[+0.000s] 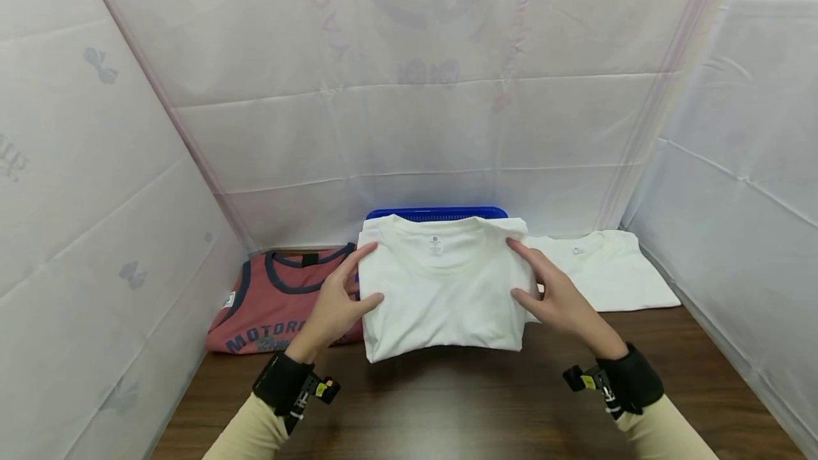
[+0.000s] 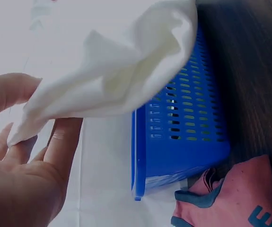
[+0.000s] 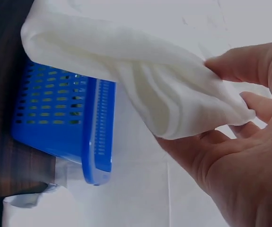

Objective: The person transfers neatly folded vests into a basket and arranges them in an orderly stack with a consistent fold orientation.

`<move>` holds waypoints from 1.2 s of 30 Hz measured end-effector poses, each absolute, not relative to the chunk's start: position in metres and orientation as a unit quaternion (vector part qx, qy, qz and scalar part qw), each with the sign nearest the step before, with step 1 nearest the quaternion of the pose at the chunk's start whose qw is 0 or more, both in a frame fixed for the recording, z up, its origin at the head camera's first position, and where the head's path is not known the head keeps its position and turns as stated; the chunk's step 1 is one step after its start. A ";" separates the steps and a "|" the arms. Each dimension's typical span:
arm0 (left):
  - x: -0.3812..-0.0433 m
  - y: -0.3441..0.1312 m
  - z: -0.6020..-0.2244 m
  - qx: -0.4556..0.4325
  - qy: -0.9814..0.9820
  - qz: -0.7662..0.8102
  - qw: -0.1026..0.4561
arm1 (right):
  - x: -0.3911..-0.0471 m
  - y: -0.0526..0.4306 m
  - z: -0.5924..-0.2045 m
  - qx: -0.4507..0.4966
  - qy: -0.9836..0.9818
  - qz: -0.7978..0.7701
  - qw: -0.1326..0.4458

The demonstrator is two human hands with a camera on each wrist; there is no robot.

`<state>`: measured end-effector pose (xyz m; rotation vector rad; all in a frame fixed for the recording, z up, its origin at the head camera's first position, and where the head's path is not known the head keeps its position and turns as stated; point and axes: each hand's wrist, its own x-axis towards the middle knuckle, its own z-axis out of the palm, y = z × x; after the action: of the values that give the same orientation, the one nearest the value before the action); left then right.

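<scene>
Above the bench (image 1: 447,414), right in front of the blue basket (image 1: 437,212), we have the folded white shirt (image 1: 447,307) up in the air, its neckline at the top and its lower edge hanging toward us. The left hand (image 1: 337,302) grips one side, the right hand (image 1: 562,302) grips the other; they are well apart, each pinching cloth between thumb and fingers, and the wrist views show the folded layers sagging a little between them. Off to the left we spot the red shirt (image 1: 287,311) lying flat with its dark neckband, and over on the right a second white shirt (image 1: 610,272), also laid flat on the bench. Here, we judge, the step in hand is carrying the folded shirt as one bundle, its shape held by both sides at once. The next move, as we read it, calls for an even, level hold from both hands so the layers don't slip or open out at the bottom. How close the cloth comes to the basket's rim we can't say for sure, since the shirt hides most of it from above.
</scene>
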<state>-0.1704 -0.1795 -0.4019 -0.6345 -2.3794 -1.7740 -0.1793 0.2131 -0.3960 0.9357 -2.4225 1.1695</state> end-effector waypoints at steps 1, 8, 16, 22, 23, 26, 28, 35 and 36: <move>-0.171 -0.180 -0.401 -0.212 -0.782 -0.583 0.053 | -0.181 0.213 -0.395 0.326 -0.844 0.397 0.154; -0.174 -0.182 -0.396 -0.197 -0.791 -0.576 0.062 | -0.192 0.213 -0.389 0.333 -0.846 0.367 0.195; -0.180 -0.183 -0.393 -0.170 -0.821 -0.537 0.096 | -0.202 0.211 -0.384 0.328 -0.850 0.357 0.205; -0.186 -0.182 -0.388 -0.143 -0.827 -0.531 0.117 | -0.211 0.211 -0.377 0.315 -0.859 0.352 0.198; -0.188 -0.181 -0.388 -0.141 -0.828 -0.529 0.122 | -0.213 0.211 -0.376 0.313 -0.860 0.354 0.194; -0.193 -0.178 -0.385 -0.133 -0.830 -0.524 0.137 | -0.218 0.210 -0.372 0.308 -0.863 0.355 0.186; -0.198 -0.177 -0.385 -0.133 -0.829 -0.524 0.145 | -0.222 0.210 -0.370 0.305 -0.865 0.355 0.183; -0.214 -0.174 -0.380 -0.130 -0.817 -0.544 0.138 | -0.238 0.211 -0.362 0.299 -0.873 0.338 0.186; -0.216 -0.173 -0.379 -0.130 -0.816 -0.545 0.139 | -0.240 0.211 -0.361 0.299 -0.873 0.336 0.188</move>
<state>-0.2155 -0.1731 -0.3787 -0.3766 -2.3591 -1.5764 -0.2405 0.2109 -0.3606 0.8407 -2.4569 0.9439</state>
